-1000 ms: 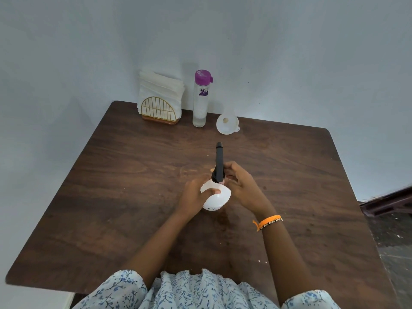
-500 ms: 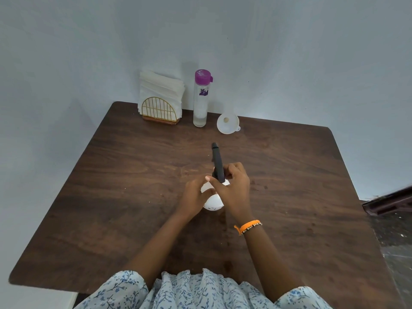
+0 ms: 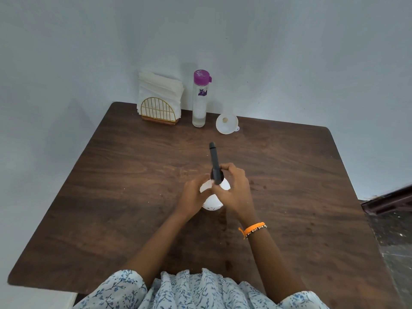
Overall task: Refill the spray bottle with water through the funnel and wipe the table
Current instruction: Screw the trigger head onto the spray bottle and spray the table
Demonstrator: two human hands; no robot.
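A white spray bottle (image 3: 211,202) stands upright near the middle of the dark wooden table (image 3: 111,197). Its black spray head (image 3: 215,161) points away from me, slightly to the left. My left hand (image 3: 194,197) wraps the bottle's body from the left. My right hand (image 3: 234,190) grips the black collar at the neck, fingers curled around it. A white funnel (image 3: 227,124) lies at the back of the table. To the funnel's left stands a clear water bottle (image 3: 199,101) with a purple cap, holding a little water.
A gold wire holder stuffed with white napkins (image 3: 159,101) stands at the back left, against the pale wall. The table's right edge borders a dark floor and a dark piece of furniture (image 3: 388,201).
My right hand has turned around the neck, its wrist swinging left and back. The black spray head rotated slightly to the left. The left hand stayed on the bottle.
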